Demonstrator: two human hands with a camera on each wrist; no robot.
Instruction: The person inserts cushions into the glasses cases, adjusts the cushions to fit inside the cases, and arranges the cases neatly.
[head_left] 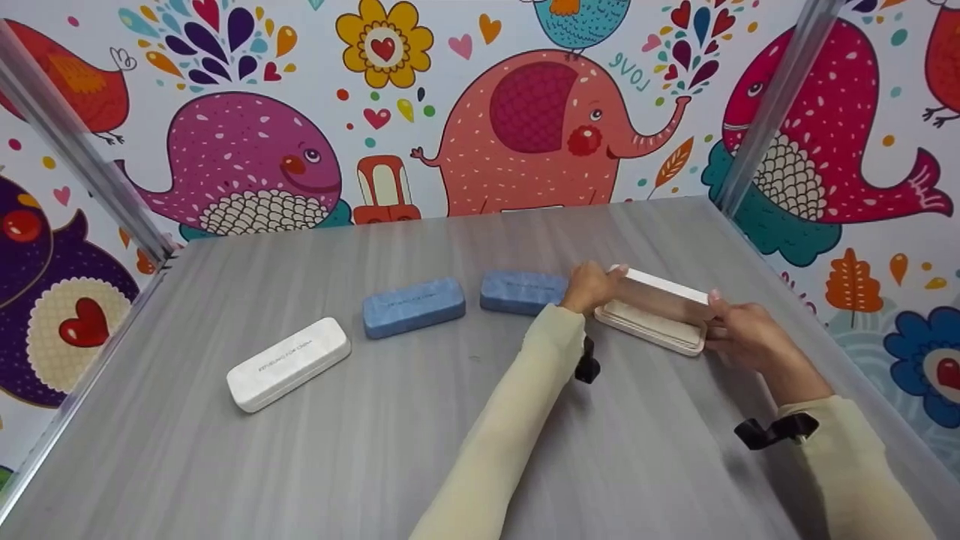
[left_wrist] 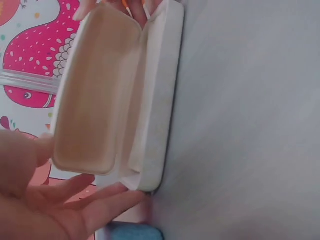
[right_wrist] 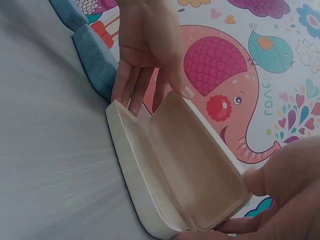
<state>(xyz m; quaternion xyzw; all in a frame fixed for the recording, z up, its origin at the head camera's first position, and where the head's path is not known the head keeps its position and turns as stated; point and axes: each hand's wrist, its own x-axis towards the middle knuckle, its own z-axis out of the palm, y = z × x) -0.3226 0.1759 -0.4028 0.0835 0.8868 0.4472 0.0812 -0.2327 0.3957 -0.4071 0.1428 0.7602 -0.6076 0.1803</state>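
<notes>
A white glasses case [head_left: 651,330] lies on the table at the right, its lid [head_left: 664,294] raised on the hinge. Beige lining shows inside the lid in both wrist views. My left hand [head_left: 591,286] holds the left end, thumb at the lid's edge and fingers at the end of the base. At the opposite end my right hand [head_left: 750,337] grips the case, its thumb on the lid's corner. In the right wrist view, part of the right hand [right_wrist: 285,195] is cut off by the frame edge.
A blue glasses case [head_left: 521,292] sits right beside my left hand, partly covered by it. Further left are another blue case [head_left: 414,307] and a closed white case [head_left: 289,364]. Patterned panels [head_left: 465,112] and metal posts [head_left: 780,105] border the grey table [head_left: 360,465].
</notes>
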